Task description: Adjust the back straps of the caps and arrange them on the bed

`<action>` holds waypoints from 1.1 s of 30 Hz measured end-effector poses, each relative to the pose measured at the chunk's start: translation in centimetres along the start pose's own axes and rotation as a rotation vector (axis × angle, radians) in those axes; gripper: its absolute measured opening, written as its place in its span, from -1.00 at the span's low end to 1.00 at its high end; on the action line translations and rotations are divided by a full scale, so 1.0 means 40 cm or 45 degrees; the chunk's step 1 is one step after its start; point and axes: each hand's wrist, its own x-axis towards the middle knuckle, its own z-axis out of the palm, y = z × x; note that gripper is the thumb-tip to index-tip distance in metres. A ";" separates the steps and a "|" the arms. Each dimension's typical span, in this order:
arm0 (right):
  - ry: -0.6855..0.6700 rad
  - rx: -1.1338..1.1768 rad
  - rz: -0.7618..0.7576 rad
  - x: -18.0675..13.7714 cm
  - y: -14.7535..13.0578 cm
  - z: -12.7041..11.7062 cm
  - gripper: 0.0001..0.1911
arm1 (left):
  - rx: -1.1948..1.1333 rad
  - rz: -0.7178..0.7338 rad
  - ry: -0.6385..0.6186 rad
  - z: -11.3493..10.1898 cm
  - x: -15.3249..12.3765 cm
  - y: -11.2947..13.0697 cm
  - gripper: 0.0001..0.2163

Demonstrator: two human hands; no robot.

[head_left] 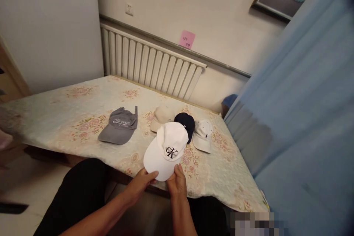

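A white baseball cap (172,138) with black letters on its front is held up over the near edge of the table, its brim toward me. My left hand (143,180) pinches the brim's left edge, thumb on top. On the brim's right side my right hand (177,181) grips it, with some fingers hidden underneath. Behind the held cap lie a beige cap (163,114) and a black cap (186,121), both partly covered by it. A pale cap (203,135) with a small dark emblem rests to their right. Farther left sits a grey cap (120,125) with lettering, its strap sticking up.
The caps lie on a floral cloth (83,110) over the table. A radiator (149,57) stands behind it, with a pink note (187,39) on the wall above. A blue curtain (298,118) hangs along the right side. My knees are under the near edge.
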 end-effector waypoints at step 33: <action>-0.047 0.076 0.357 -0.159 0.017 -0.002 -0.62 | -0.544 0.088 0.213 0.049 0.049 0.177 -0.79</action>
